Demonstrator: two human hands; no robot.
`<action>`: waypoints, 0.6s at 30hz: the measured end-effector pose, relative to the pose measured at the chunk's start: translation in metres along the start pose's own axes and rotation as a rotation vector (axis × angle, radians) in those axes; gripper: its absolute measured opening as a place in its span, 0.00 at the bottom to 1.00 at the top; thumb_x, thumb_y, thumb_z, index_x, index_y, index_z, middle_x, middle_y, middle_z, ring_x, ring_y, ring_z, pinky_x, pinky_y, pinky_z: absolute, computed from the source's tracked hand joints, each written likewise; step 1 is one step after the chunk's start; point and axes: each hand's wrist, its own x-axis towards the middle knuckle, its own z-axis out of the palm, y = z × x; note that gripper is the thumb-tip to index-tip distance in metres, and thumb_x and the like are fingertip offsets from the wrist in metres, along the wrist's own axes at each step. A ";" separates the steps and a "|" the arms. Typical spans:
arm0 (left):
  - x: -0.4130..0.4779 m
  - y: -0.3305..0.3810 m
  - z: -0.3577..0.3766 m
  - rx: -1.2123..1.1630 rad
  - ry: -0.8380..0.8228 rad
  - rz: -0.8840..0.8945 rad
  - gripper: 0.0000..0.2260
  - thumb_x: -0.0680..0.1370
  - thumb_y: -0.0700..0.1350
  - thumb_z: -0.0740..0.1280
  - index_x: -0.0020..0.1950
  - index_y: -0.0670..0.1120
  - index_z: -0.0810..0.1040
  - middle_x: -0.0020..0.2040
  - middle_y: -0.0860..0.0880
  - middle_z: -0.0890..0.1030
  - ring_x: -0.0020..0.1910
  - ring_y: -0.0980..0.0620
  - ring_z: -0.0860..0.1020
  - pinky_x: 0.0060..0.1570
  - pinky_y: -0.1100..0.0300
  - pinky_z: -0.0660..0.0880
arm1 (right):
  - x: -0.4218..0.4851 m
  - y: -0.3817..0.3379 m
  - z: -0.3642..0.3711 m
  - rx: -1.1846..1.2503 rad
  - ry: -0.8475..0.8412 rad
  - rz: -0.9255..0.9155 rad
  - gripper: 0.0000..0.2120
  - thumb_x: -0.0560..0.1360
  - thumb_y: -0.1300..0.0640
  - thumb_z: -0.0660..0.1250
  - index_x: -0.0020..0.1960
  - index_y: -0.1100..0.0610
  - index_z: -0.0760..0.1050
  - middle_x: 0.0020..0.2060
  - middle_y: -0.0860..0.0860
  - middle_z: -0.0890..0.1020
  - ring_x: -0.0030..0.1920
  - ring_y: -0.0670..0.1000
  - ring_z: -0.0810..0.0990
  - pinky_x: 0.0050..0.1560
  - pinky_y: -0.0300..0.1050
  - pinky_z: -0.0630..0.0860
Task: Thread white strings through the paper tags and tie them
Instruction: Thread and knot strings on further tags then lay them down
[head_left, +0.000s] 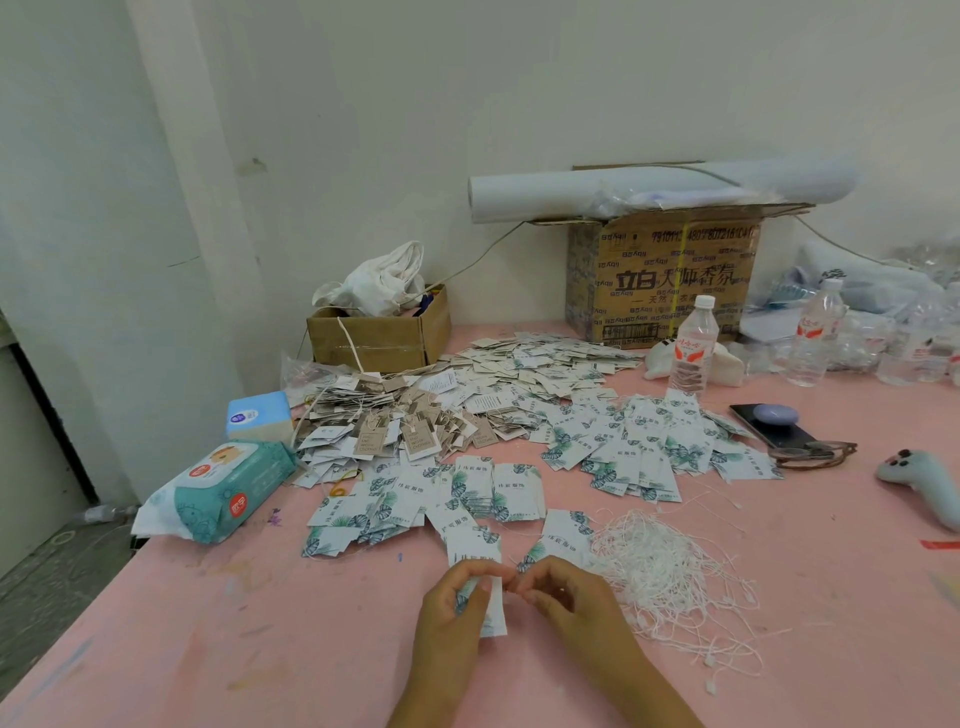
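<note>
Hands are meeting low at 6 o'clock, fingertips nearly touching over the table (249, 623). I am watching the left hand (457, 597) gripping one tag (494, 616), fingers curling round its left edge. The tag's long axis is running from 12 to 6 o'clock, with the lower end leaning slightly toward 5 and poking out below the hand, and the upper end pointing away from me. Its leaf print is showing between the fingers.

The right hand (566, 597) is sitting just at 3 o'clock of the tag, with its fingers curling and their tips pinching together at the tag's upper corner. I cannot tell whether a string is lying between them.

The strings (670, 571) are lying in a loose white heap at 3 o'clock of the right hand. Loose tags (649, 447) are spreading across the table from 12 to 1 o'clock, and strung tags (395, 421) are piling up at 11. A bottle (693, 343) is standing upright at 1 o'clock, behind the loose tags.
</note>
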 end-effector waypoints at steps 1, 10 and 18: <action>0.000 0.000 -0.001 -0.008 0.002 0.002 0.07 0.76 0.43 0.65 0.47 0.44 0.83 0.47 0.48 0.86 0.46 0.55 0.82 0.45 0.66 0.75 | 0.000 -0.001 0.000 0.015 -0.015 0.004 0.11 0.74 0.67 0.67 0.41 0.51 0.79 0.43 0.44 0.85 0.44 0.41 0.82 0.44 0.30 0.73; 0.000 0.000 -0.003 -0.007 -0.008 -0.008 0.09 0.80 0.34 0.62 0.48 0.41 0.82 0.47 0.49 0.86 0.46 0.56 0.84 0.42 0.69 0.76 | -0.003 0.000 0.002 -0.006 -0.089 0.023 0.13 0.73 0.67 0.65 0.41 0.49 0.78 0.47 0.44 0.85 0.51 0.50 0.83 0.54 0.41 0.76; -0.001 0.001 -0.004 -0.049 -0.017 -0.041 0.10 0.80 0.35 0.62 0.47 0.43 0.83 0.49 0.47 0.86 0.47 0.54 0.83 0.45 0.63 0.78 | -0.006 -0.004 0.003 -0.028 -0.122 -0.030 0.12 0.73 0.68 0.65 0.42 0.52 0.79 0.46 0.46 0.84 0.49 0.43 0.82 0.49 0.29 0.72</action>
